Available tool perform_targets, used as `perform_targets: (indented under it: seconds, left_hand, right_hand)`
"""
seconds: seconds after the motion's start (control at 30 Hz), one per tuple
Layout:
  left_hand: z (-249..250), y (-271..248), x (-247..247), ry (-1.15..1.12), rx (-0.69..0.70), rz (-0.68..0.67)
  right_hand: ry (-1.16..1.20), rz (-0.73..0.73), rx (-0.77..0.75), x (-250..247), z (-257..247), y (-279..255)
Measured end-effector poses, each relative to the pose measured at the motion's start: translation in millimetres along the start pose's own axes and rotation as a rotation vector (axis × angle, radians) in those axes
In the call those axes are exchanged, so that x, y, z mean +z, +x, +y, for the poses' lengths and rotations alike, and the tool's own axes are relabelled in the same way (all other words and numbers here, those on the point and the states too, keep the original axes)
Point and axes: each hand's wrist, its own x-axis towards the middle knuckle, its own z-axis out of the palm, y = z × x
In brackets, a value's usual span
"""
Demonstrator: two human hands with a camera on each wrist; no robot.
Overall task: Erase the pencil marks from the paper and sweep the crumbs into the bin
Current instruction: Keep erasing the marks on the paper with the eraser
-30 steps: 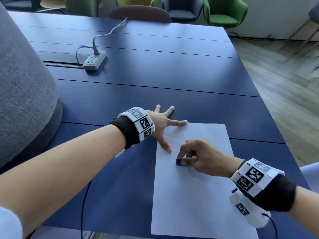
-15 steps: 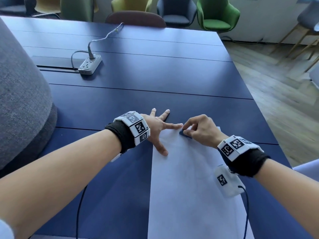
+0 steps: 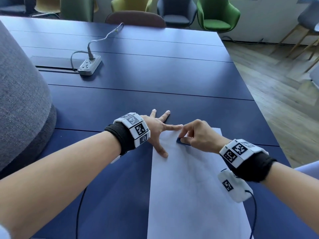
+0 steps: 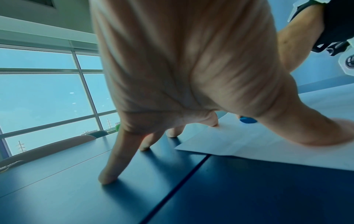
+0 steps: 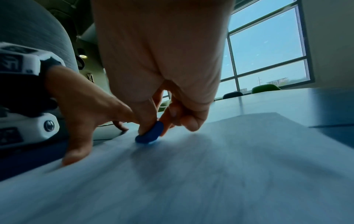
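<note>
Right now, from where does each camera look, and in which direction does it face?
Head: above, facing forward and down at the table; shows both forearms, left hand, right hand.
Left wrist: low, along the spread left hand; fingers press the table, thumb the paper.
Right wrist: low, along the right hand pinching the eraser.
All share paper and eraser.
</note>
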Motion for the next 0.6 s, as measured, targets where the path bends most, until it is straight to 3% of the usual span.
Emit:
perform_targets:
  seconds: [0.17, 0.33, 0.5, 0.6]
  left_hand:
    - [1, -2, 0, 0.012, -0.003, -0.005]
    - [-1, 0, 0, 0.003, -0.012, -0.024]
    - [-1, 0, 0, -0.013, -0.010, -0.036]
    - [-1, -1, 0, -0.009, -0.018, -0.037]
  right_hand:
    - [-0.025, 0.120, 0.018, -6, -1, 13]
    - [-0.056, -0.099, -0.005, 0, -7, -7]
    - [-0.023, 0.106, 0.069, -7, 4, -3]
    - [-0.020, -0.037, 0.009, 5, -1, -19]
